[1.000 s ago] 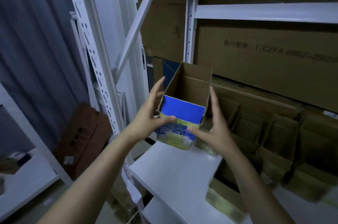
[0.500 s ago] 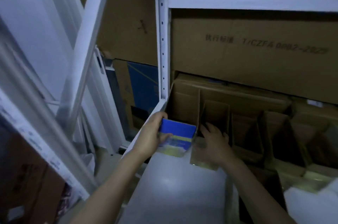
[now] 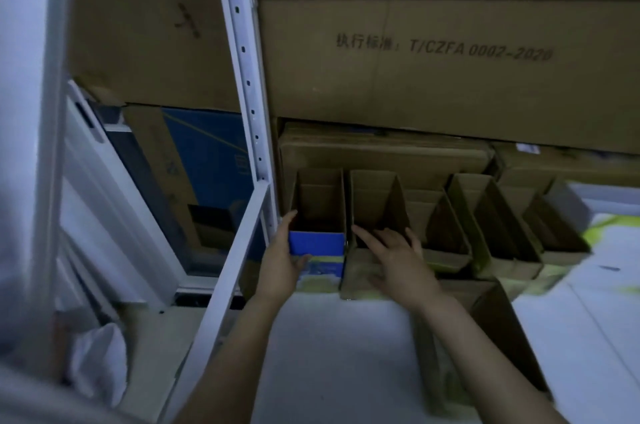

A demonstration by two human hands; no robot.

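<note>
We had lowered the blue-fronted box (image 3: 317,243) onto the shelf (image 3: 329,337), long axis rearward; left hand (image 3: 280,266) clasped it, right hand (image 3: 398,259) lay flat alongside.

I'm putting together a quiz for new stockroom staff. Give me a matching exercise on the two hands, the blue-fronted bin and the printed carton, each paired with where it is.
Column one:
1 left hand
2 right hand
3 blue-fronted bin
4 printed carton

Column two:
A above and behind the bin row
B fingers spread on the second bin
C leftmost in the row, beside the post
D gripping the blue-fronted bin's left side

Pairs: 1-D, 2-B, 3-C, 4-A.
</note>
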